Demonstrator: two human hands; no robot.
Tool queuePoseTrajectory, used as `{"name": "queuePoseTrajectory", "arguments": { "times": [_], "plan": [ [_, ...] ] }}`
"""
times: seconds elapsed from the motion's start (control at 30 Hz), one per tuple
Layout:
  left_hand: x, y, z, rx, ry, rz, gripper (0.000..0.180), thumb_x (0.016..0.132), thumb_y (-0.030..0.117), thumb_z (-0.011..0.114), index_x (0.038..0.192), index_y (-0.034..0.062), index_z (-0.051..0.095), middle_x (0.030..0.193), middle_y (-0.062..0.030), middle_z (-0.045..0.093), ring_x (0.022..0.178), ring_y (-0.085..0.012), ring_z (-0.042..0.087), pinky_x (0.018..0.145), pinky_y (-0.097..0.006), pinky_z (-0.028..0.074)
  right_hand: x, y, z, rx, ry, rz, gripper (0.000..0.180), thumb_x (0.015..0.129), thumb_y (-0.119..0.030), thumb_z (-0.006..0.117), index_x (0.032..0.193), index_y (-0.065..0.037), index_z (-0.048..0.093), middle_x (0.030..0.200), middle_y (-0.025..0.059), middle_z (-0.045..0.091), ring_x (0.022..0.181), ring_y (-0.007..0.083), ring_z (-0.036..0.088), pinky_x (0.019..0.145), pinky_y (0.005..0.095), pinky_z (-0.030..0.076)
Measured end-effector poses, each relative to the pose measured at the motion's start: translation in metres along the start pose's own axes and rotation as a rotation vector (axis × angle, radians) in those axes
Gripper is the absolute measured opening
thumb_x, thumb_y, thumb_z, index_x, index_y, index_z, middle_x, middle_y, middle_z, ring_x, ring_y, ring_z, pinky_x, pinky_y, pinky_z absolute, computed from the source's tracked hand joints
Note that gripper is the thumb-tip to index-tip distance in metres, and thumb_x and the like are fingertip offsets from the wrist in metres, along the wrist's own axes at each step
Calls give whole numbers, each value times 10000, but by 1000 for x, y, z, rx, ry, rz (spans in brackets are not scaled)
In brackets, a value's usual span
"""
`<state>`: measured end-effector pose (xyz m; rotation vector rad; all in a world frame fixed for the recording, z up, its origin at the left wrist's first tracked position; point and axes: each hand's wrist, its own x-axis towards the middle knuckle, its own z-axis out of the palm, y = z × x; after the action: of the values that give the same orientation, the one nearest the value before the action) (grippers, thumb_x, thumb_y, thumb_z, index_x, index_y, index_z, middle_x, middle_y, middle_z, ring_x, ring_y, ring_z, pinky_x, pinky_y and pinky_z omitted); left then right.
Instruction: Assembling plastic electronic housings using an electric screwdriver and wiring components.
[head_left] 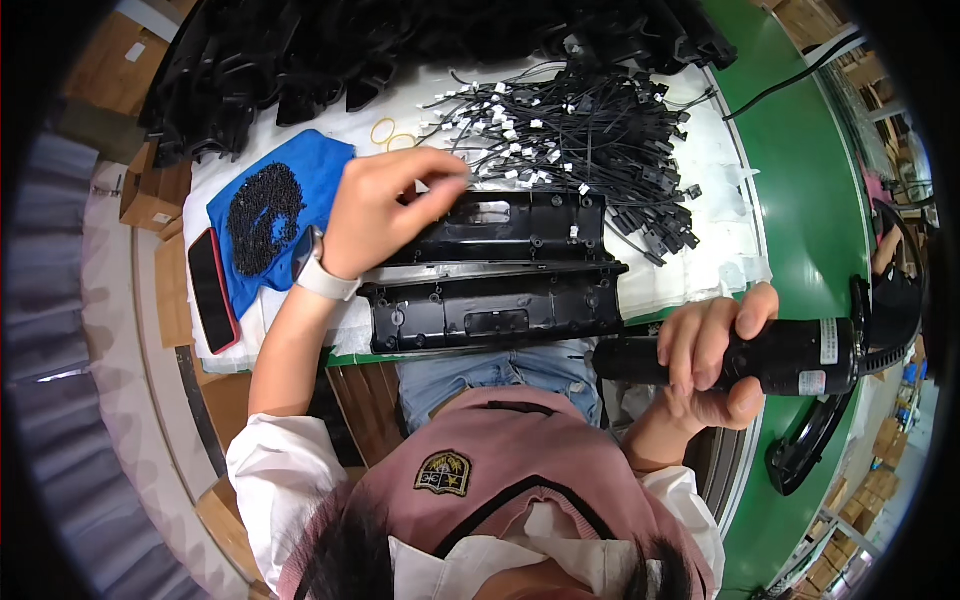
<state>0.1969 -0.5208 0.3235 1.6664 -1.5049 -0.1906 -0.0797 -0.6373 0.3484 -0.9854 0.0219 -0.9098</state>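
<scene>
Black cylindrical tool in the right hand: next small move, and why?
Probably angle the black cylindrical tool down over the lower black housing: the right hand grips it sideways, its left end near that housing's right end, while the left hand is at the upper black housing.

The left hand (400, 205), fingers bent toward the thumb, was over the left end of a black plastic panel (555, 230). A similar panel (560, 300) lay beside it, nearer the person. The right hand (712, 350) gripped a thick black cylindrical tool (795, 345). On the green surface (790, 130), left of the panels, lay a blue cloth (325, 160) bearing small black pieces (262, 205), beside a red-edged phone (212, 290); beyond the panels was a heap of black cables (600, 130) with white connectors.
</scene>
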Motion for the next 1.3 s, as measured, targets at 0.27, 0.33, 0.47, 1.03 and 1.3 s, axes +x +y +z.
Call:
{"name": "queuePoseTrajectory", "arguments": {
  "times": [0.27,0.33,0.47,1.03,1.3],
  "plan": [
    [-3,-10,12,236,-54,246,180,654,22,760,785,19,637,825,-53,590,762,-234,574,631,-325,476,25,3,6,195,-564,135,578,663,-97,859,1099,-70,481,727,68,619,572,201,616,496,311,450],
    [-3,-13,14,228,-67,232,184,654,20,757,774,21,618,824,-52,577,768,-236,567,638,-330,474,31,7,12,172,-633,145,599,652,-66,862,1112,-61,479,795,94,624,604,205,618,498,310,462],
    [-7,-18,15,190,-98,197,200,654,7,745,750,26,571,822,-48,551,793,-248,550,657,-342,471,59,12,29,109,-744,161,490,782,-266,802,1061,-90,440,609,10,610,458,151,600,425,262,444],
    [-10,-26,16,-28,-162,74,131,668,-5,723,761,-16,632,987,-96,583,944,-278,551,776,-346,487,128,77,96,-177,-118,198,484,703,-80,746,1057,25,432,595,93,525,462,162,483,427,263,399],
    [-11,-25,14,-24,-163,47,84,690,0,695,753,-18,642,948,-96,614,924,-273,560,812,-352,474,126,79,93,-177,-23,291,495,647,-51,790,1014,-1,460,645,86,555,544,155,536,519,264,456]
  ]
}}
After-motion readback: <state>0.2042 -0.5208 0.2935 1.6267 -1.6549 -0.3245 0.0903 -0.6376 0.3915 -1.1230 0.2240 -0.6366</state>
